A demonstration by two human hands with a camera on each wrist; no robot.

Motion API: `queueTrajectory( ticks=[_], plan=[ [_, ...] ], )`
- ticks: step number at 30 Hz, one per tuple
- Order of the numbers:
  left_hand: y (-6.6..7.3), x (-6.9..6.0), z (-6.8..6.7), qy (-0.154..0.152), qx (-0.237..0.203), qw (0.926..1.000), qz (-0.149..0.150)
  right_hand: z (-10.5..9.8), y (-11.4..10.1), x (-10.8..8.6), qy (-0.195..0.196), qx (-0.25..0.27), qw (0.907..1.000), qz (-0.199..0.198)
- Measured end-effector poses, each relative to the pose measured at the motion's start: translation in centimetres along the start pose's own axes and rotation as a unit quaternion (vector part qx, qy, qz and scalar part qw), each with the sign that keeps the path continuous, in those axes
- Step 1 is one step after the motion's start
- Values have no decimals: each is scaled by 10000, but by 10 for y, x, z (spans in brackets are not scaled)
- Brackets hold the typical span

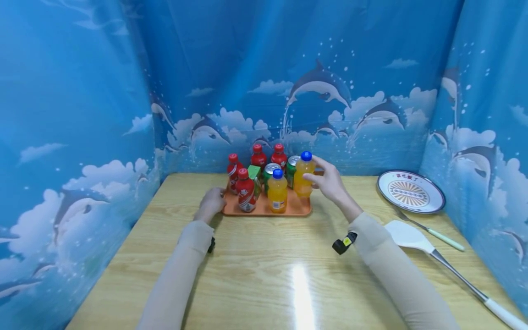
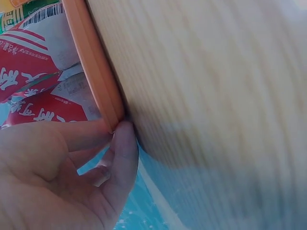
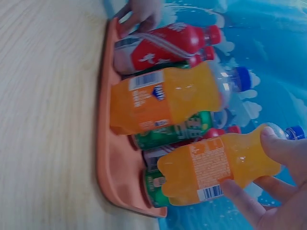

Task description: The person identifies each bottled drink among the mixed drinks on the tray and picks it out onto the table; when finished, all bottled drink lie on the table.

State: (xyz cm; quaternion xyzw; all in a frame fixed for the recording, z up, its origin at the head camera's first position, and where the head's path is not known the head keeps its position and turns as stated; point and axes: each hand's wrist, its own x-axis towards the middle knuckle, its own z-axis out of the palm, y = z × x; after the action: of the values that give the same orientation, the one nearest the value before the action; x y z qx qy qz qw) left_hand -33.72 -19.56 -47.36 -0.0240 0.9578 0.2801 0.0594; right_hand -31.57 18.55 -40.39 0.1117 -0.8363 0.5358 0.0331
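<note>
Bottle [image 3: 218, 165] near upright, cap [image 1: 306, 156] up (right fingers [image 3: 242, 197] grip it), left fingers [image 2: 123, 155] pinch tray [image 2: 91, 57]

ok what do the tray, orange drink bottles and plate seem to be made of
Tray: probably plastic, fairly matte, from its even orange colour and smooth rim. Orange drink bottles: likely glossy clear plastic; their necks look see-through. Plate: perhaps glazed ceramic or enamel; its white printed face leaves that open.
</note>
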Motion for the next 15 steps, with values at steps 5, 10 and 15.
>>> queueTrajectory(
  ticks=[5, 10, 15],
  plan=[
    [-1, 3, 1, -2, -22, 10000, -38, -10, -4, 2, -119, 212, 9997, 66],
    [-1, 6, 3, -19, 12, 10000, -66, -20, -2, 6, -118, 254, 9995, 151],
    [-1, 7, 3, -45, -60, 10000, -34, -30, 2, 9, -105, 231, 9996, 133]
  ],
)
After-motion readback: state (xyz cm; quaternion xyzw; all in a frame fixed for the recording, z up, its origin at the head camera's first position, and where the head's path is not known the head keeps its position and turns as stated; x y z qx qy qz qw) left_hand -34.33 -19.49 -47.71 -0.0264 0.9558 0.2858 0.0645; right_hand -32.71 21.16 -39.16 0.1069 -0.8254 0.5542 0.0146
